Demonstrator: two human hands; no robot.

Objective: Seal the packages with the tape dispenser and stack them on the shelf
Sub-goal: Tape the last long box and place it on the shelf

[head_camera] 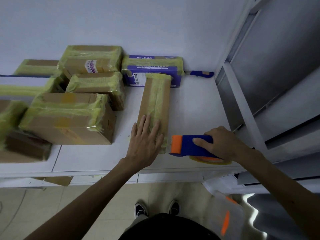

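The long narrow box (156,99) lies flat on the white surface (194,108), its length running away from the person and its far end just in front of a blue box (152,71) by the wall. A strip of yellowish tape runs down the middle of its top and folds over the near end. The left grip (145,139) lies flat on the near part of that top, fingers straight and spread, pressing down rather than clasping. The right grip (223,142) is curled round the blue body of the tape dispenser (188,144), whose orange front stands at the box's near right corner. Whether the tape is cut free there I cannot tell.

The box looks like stiff cardboard, and probably light for its length. The taped top is likely slick, so the bare cardboard of the long sides, near the middle, seems the better place to take hold. Lifted by one end, it would likely tip.

To the left, several taped cartons (69,122) crowd together, the nearest one close beside the long box without touching it. A blue-handled knife (201,73) lies at the back by the wall. The grey metal shelf (242,104) rises at the right edge of the surface
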